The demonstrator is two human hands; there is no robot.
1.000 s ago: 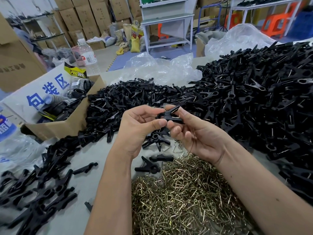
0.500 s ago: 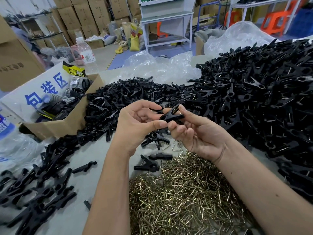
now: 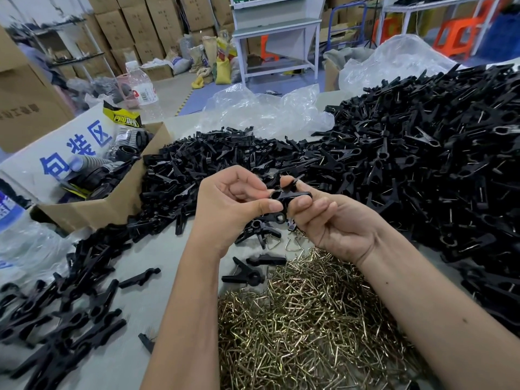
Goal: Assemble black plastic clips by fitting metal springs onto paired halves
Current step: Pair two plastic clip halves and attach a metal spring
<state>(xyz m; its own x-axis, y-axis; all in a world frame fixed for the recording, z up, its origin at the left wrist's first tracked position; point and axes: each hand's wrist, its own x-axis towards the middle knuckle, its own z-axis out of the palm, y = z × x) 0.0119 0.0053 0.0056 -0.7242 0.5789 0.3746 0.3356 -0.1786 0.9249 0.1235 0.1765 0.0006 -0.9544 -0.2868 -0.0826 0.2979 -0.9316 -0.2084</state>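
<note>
Cartons crowd the room behind my grey worktop point(image 3: 180, 266). Since a second ago my left hand point(image 3: 230, 206) and right hand point(image 3: 334, 220) have tilted the clip point(image 3: 289, 196) flatter between them, both pinching it above the spring pile point(image 3: 309, 319). The halves look mated; whether a spring is seated, I cannot tell.

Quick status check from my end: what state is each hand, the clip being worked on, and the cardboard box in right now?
left hand: pinching the held clip between thumb and fingers
right hand: gripping the held clip from its other side
held clip: off the table, between both hands; spring fit cannot be told
cardboard box: open, holding black parts
water bottle: upright
</note>
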